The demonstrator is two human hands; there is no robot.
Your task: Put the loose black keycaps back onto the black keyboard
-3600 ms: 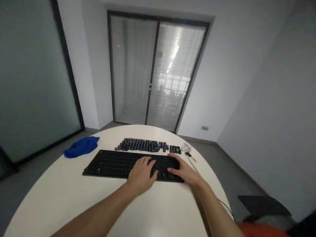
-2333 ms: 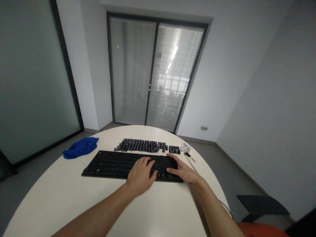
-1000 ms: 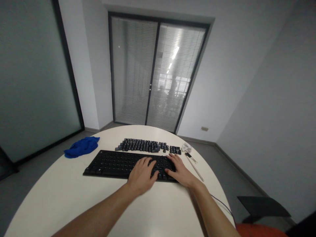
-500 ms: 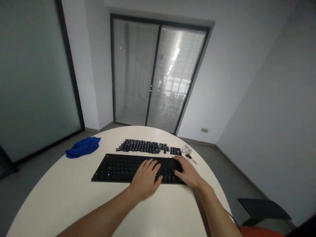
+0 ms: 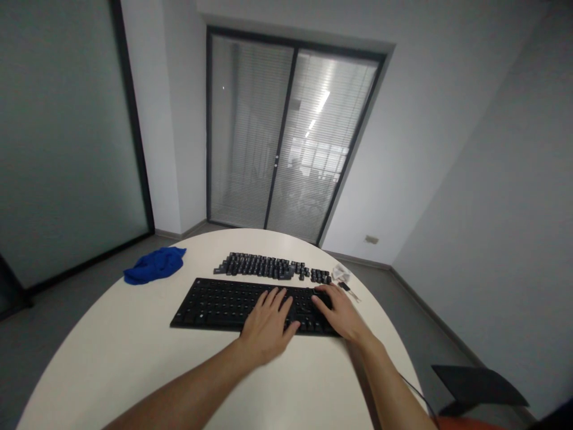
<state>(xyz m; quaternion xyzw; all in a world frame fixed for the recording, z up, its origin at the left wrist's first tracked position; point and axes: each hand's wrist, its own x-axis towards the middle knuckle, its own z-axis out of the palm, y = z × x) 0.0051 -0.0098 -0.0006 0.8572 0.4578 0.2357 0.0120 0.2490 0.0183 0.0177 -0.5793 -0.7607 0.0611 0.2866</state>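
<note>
Lying beneath both spread hands (image 5: 267, 327) (image 5: 341, 312) (fingers apart) is the black keyboard (image 5: 219, 303).

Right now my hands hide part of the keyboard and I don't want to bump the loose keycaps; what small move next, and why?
I'd probably lift the right hand straight up a little, with the left hand resting on the keyboard. Both hands cover parts of its right half, and the loose keycaps lie just beyond its far edge, near the right fingertips.
</note>
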